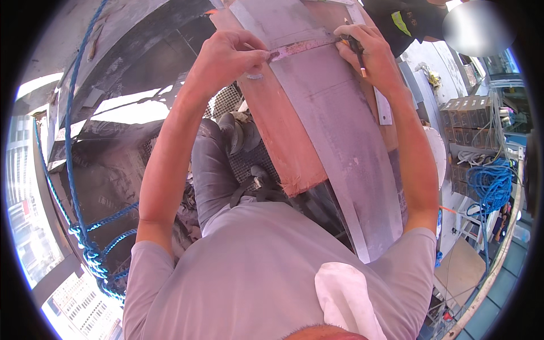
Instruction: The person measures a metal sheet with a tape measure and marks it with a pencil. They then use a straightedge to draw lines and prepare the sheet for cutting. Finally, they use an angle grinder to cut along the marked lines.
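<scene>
The left hand [226, 56] is pinching the left end of a narrow, flat, pinkish measuring strip [300, 47] between thumb and finger, while the right hand [374, 54] is closing its fingers around a small black tool [354, 45] and a slim, pale-tipped, pencil-like stick [363, 72] at the strip's other end. The strip is lying crosswise over a long, flat, grey panel [334, 96], which is overlapping a rough-ended, reddish wooden board [283, 136]. A skewed reading seems the likeliest trouble, should one hand be sitting farther along the panel than the other; a weak left pinch could be letting the strip slip, and uneven pressure could be sliding the panel across the board
</scene>
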Tool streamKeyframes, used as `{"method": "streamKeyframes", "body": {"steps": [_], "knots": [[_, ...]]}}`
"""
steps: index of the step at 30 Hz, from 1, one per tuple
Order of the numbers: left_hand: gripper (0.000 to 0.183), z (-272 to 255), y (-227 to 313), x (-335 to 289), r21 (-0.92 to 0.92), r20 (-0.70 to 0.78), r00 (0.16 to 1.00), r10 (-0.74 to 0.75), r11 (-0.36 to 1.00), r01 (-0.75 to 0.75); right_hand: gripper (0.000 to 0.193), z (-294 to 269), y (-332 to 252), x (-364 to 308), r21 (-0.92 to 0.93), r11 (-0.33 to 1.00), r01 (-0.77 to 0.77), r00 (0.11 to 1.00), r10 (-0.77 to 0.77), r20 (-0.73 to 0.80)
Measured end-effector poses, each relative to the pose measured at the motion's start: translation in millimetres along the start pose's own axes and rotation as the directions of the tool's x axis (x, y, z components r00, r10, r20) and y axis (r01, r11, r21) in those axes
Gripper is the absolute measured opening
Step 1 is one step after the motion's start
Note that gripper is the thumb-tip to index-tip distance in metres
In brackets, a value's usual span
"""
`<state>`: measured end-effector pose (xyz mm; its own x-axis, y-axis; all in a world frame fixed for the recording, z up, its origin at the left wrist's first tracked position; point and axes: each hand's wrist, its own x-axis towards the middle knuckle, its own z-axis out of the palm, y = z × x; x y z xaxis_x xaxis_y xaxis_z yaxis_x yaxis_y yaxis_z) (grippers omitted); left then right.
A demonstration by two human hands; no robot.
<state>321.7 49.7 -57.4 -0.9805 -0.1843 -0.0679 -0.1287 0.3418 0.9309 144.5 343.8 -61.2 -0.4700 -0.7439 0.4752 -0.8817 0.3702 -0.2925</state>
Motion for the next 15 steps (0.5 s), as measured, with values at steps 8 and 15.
{"method": "streamKeyframes", "body": {"steps": [8,15], "knots": [[0.03,43,1,-42,0.004,0.019,1.0,-0.012,1.0,0.012,0.029,-31,-7,-54,-0.039,0.998,0.04,0.999,-0.04,0.019],[0.031,52,7,-44,-0.008,0.0,0.998,-0.064,0.998,0.064,0.033,-38,-5,-60,-0.007,1.0,0.007,1.0,-0.007,0.025]]}}
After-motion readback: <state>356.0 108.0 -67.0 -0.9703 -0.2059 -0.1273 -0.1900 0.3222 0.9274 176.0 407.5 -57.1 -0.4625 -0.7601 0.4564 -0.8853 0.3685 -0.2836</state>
